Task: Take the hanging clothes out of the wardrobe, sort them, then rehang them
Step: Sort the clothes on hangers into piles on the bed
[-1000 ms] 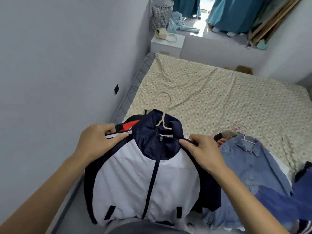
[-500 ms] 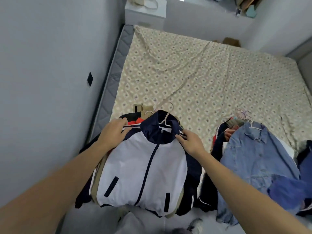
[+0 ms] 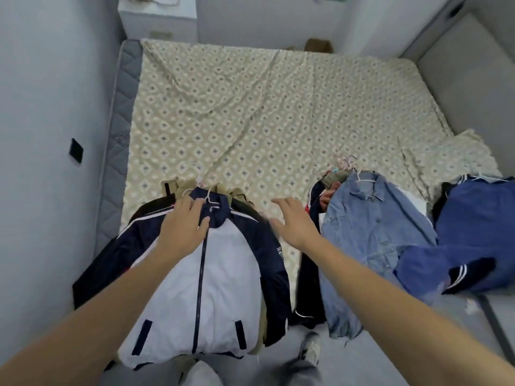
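Head view: left hand flat on jacket; right hand hovers, fingers spread.

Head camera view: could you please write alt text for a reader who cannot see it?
A person's left hand rests on a white and navy jacket lying on a patterned bed; the right hand hovers open. A denim shirt lies to the right.

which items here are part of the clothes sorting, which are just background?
Job: white and navy jacket under left hand; right hand; denim shirt; blue garment.
Background: patterned bedsheet; nightstand; wall socket.
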{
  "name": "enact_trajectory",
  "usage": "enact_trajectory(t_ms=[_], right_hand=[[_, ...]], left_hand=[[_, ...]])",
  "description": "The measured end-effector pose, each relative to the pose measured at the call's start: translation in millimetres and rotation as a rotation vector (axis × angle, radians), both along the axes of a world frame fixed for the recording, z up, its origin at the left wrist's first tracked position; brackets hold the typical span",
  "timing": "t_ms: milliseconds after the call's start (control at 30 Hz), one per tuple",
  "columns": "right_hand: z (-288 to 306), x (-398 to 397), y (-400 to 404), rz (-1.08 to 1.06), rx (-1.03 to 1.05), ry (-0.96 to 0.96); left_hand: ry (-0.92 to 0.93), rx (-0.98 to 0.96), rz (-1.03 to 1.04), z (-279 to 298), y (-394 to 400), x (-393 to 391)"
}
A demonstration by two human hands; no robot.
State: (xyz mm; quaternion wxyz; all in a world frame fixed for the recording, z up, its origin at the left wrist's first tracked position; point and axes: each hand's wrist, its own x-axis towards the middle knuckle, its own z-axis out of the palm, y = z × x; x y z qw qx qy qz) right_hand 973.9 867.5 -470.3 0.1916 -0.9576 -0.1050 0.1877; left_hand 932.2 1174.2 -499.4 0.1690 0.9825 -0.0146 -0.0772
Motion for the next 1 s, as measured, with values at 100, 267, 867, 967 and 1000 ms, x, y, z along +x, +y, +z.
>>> enact_trajectory(t_ms=[100, 267, 867, 967, 1000], right_hand=[[0.1, -11.2, -77.5, -0.004, -0.027, -0.028], [-17.3, 12.5, -220.0, -0.061, -0.014, -0.024], [-149.3, 207.3, -598.6, -0.171, -0.05, 0.095], [-177.1, 241.1, -603.0, -0.155, -0.022, 0.117], [-186.3, 250.9, -603.0, -0.141, -0.02, 0.133]], left_hand=[[0.005, -0.046, -0.069, 13.0, -81.2, 7.8], [0.0, -0.06, -0.137, 18.6, -228.5, 40.2], [0.369, -0.145, 0.146, -100.2, -555.3, 200.7], [0.468, -0.077, 0.175, -133.5, -561.3, 236.6], [0.49, -0.072, 0.176, -145.1, -561.9, 244.5]])
